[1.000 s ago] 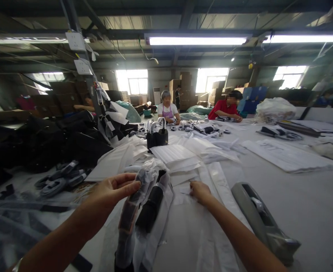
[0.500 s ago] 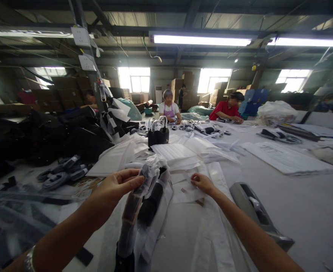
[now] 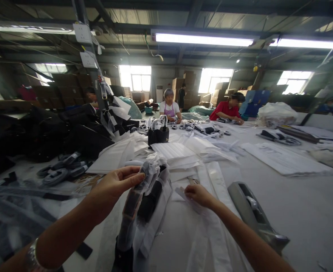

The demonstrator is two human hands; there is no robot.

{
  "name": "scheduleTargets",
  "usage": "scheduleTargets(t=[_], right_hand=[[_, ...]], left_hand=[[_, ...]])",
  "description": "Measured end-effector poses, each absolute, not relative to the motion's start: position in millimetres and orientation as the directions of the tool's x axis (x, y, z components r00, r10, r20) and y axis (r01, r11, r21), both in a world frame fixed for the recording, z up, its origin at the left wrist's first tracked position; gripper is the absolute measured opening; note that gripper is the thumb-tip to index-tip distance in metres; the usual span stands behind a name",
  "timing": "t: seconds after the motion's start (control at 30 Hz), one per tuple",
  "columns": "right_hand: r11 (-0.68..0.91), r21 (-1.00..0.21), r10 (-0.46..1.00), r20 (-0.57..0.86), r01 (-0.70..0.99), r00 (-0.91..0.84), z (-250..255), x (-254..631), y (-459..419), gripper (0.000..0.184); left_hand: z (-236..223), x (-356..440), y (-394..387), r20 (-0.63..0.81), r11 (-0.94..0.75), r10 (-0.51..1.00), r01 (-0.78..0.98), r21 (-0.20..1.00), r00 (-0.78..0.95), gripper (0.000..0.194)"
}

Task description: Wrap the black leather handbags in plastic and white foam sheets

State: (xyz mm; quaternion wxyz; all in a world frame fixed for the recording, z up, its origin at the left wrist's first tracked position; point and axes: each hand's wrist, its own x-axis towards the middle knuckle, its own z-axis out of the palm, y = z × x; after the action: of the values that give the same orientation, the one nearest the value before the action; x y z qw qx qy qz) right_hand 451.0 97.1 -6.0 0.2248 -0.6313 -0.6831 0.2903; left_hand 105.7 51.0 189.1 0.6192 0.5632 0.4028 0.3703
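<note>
My left hand [image 3: 112, 187] is closed on the top of a clear plastic bag [image 3: 143, 204] with long black parts inside; the bag hangs down toward the table in front of me. My right hand [image 3: 198, 195] is pinched on a thin clear plastic sleeve [image 3: 187, 196], lifted a little off the pile of flat white and clear bags [image 3: 180, 158] on the table. The two hands are a short way apart, with the sleeve just right of the bagged parts.
A grey tape dispenser [image 3: 254, 215] lies to my right. Black goods [image 3: 55, 132] are piled at left, with strap bundles [image 3: 61, 170] in front. A black holder [image 3: 158, 134] stands mid-table. Two people sit at the table's far end [image 3: 169, 109] [image 3: 228, 107].
My right hand has picked a clear sleeve off the pile and drawn it back toward me and slightly left. My left hand keeps holding the bagged parts in much the same place.
</note>
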Motion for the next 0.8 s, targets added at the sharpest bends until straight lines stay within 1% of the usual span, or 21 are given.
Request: scheduleTargets(t=[0.17, 0.3, 0.43, 0.53, 0.63, 0.8], right_hand=[[0.016, -0.424, 1.000, 0.030, 0.906, -0.004, -10.8, 424.4, 65.5, 0.026], [0.066, -0.250, 0.997, -0.014, 0.966, -0.072, -15.8, 420.4, 50.8, 0.021], [0.146, -0.112, 0.988, -0.028, 0.983, -0.150, -23.2, 419.6, 40.7, 0.019], [0.200, -0.028, 0.980, -0.003, 0.979, -0.200, -28.0, 416.0, 31.3, 0.019], [0.220, 0.032, 0.975, 0.024, 0.975, -0.221, -30.9, 413.3, 25.1, 0.020], [0.209, 0.063, 0.978, 0.010, 0.976, -0.210, -30.4, 418.4, 29.8, 0.017]], left_hand=[[193.7, 108.4, 49.3, -0.072, 0.081, 0.920, -0.005, 0.997, 0.386, 0.042], [192.5, 106.8, 49.8, -0.063, 0.072, 0.921, -0.009, 0.997, 0.385, 0.041], [185.3, 103.2, 52.4, -0.046, 0.055, 0.926, -0.014, 0.998, 0.376, 0.040], [180.9, 101.1, 53.3, -0.029, 0.038, 0.924, -0.015, 0.999, 0.381, 0.042], [180.1, 100.8, 52.5, -0.013, 0.020, 0.919, -0.013, 1.000, 0.394, 0.042], [183.3, 103.4, 50.6, 0.011, -0.007, 0.922, -0.011, 1.000, 0.387, 0.047]])
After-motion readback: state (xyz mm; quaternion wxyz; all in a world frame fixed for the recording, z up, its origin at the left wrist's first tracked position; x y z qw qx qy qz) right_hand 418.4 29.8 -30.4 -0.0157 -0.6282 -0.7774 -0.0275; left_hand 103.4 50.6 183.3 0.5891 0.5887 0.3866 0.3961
